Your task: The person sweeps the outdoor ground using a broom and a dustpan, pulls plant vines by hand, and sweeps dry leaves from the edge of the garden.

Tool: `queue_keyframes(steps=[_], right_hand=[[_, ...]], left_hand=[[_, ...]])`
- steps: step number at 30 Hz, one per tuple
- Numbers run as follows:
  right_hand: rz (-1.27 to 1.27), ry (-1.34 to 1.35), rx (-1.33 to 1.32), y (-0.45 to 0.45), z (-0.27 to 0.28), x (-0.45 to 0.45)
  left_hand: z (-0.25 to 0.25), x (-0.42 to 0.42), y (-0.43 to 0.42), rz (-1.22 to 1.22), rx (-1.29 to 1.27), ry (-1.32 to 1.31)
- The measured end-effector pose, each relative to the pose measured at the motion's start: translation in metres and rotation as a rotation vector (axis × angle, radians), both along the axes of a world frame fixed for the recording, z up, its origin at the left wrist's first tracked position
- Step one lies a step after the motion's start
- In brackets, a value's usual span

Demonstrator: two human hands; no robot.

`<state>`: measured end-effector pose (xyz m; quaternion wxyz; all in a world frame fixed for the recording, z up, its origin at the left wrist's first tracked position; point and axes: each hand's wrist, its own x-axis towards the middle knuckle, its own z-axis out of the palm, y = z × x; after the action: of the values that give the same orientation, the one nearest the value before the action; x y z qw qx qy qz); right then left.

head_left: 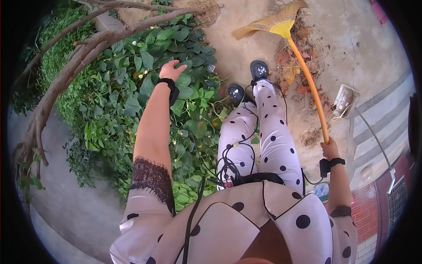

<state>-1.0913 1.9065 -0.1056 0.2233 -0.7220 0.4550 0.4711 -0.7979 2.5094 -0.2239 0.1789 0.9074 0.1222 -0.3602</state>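
Observation:
My right hand [329,148] is wrapped round the orange handle of a broom [307,77]. The broom's yellow head and straw bristles rest at the top of the view, beside a strip of dry brown leaves [303,57] on the ground. Over the green leafy plants [132,83] my left hand [172,70] reaches out with its fingers apart and nothing visible in it. Its fingertips are near some broad leaves; whether they touch them I cannot tell. Each wrist wears a black band with a small device.
A thick bare branch [66,79] arches over the plants at the left. A dirty pale container [345,101] sits on the concrete at the right, near grey steps [382,119]. Dark cables [228,165] hang before my legs. My dark shoes [259,70] stand by the bed's edge.

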Motion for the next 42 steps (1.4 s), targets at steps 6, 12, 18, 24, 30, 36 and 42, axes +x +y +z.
queue_keyframes(steps=[6,12,18,24,30,36,42], right_hand=[[0.018,0.077,-0.081,-0.005,-0.035,-0.034],[-0.103,0.195,-0.123,0.005,-0.078,-0.052],[-0.076,0.241,-0.226,-0.015,-0.118,-0.063],[0.255,0.265,-0.071,-0.034,-0.148,-0.105],[0.381,0.17,0.156,-0.024,-0.145,-0.103],[0.451,0.073,0.207,-0.035,-0.152,-0.109],[0.074,0.264,0.02,-0.006,-0.122,-0.051]], left_hand=[[-0.103,0.053,0.012,-0.26,0.268,0.144],[-0.253,0.072,0.043,-0.173,0.434,0.26],[-0.335,0.097,0.076,-0.177,0.434,0.378],[-0.402,0.117,0.075,-0.194,0.345,0.404],[-0.362,0.092,0.018,-0.089,0.623,0.511],[-0.44,0.062,0.054,-0.113,0.675,0.336],[-0.311,0.059,0.053,-0.187,0.522,0.255]])
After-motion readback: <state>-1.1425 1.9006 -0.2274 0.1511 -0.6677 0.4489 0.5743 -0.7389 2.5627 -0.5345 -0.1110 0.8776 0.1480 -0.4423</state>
